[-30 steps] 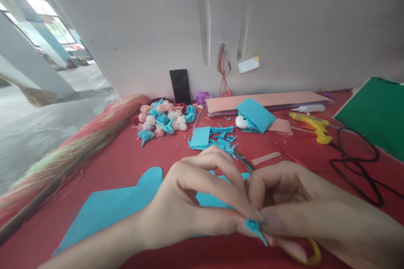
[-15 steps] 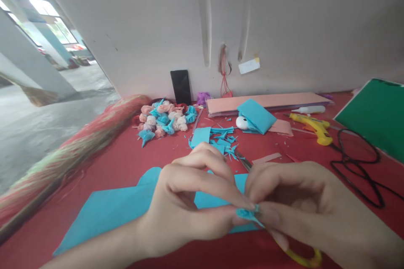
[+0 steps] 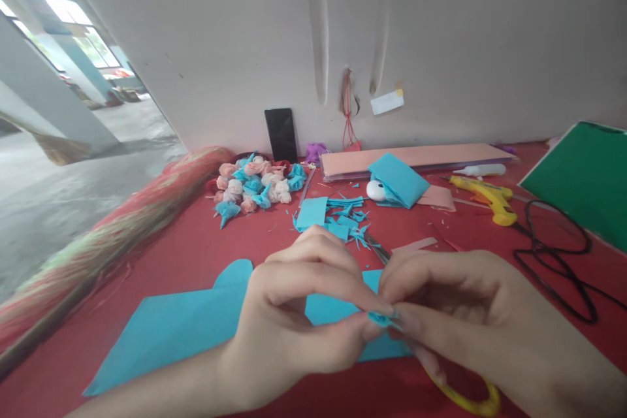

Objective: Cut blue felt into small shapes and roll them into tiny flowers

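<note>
My left hand [image 3: 304, 307] pinches a small rolled piece of blue paper [image 3: 379, 320] between thumb and forefinger. At its other end, the thumb and fingertips of my right hand [image 3: 450, 313] close on the same piece, touching the left fingertips. Beneath both hands lies a larger blue paper sheet [image 3: 176, 323] with a rounded tab at its top edge. A yellow scissor handle [image 3: 470, 400] shows below my right hand, and metal blades [image 3: 378, 249] emerge beyond it; the stretch between is hidden by the hand.
Blue paper scraps [image 3: 337, 219] lie beyond the hands. A pile of paper roses [image 3: 255, 183] stands back left near a black phone [image 3: 281, 135]. Rightward are a folded blue packet [image 3: 399, 179], a yellow glue gun [image 3: 484, 196], its black cord [image 3: 558, 255] and a green board [image 3: 582, 183].
Both hands have shifted slightly, and the blue piece has turned and sits a little higher between the fingertips. Everything else on the table is unchanged.
</note>
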`<state>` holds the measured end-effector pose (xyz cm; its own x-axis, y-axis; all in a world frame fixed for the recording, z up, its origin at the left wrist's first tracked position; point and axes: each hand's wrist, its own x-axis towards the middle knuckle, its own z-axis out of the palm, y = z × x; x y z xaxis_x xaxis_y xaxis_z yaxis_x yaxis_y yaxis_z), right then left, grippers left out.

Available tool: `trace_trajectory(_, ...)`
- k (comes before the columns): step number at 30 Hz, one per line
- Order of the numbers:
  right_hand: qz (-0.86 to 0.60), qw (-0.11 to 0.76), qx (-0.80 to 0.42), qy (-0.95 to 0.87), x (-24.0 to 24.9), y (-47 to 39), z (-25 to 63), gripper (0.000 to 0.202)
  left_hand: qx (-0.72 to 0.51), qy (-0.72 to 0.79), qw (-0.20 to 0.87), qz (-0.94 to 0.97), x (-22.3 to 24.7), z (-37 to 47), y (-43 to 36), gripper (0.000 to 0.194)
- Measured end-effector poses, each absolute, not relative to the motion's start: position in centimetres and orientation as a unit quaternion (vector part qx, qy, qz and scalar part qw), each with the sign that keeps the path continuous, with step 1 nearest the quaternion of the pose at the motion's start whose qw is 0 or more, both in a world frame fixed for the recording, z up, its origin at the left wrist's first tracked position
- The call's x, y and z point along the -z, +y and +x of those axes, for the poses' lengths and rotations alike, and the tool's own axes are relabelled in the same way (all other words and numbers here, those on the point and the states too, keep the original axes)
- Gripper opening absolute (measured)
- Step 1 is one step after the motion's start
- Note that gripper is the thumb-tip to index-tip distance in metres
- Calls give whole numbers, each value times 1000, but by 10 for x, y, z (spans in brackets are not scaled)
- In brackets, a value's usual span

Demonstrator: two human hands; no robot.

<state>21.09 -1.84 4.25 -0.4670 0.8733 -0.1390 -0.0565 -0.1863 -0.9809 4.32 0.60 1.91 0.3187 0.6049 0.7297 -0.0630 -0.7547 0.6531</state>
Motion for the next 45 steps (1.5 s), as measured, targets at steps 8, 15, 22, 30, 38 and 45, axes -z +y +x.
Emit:
trace_trajectory(8, -395, 415, -485, -660, -38, -20, 207, 8, -572, 186, 306, 739, -17, 44, 5, 2)
trace_trajectory(15, -397, 441, -382, -709, -33, -25, 209, 10, -566, 193, 327, 732, -14, 43, 0, 8)
trace_trajectory(22, -364, 466, -318, -741, -35, -24, 212, 9, -549, 195, 358, 729, -15, 40, -1, 8)
trace_trajectory(30, -353, 475, -341, -730, -37, -21, 211, 15, -530, 160, 286, 782, -22, 36, 6, 1)
trace_trajectory(38, -375, 468, -386, -701, -30, -20, 210, 16, -478, 162, 26, 863, -43, 25, 8, 21)
trace_trajectory(45, -391, 458, -493, -628, -32, -20, 203, 13, -473, 169, -70, 862, -49, 22, 5, 11)
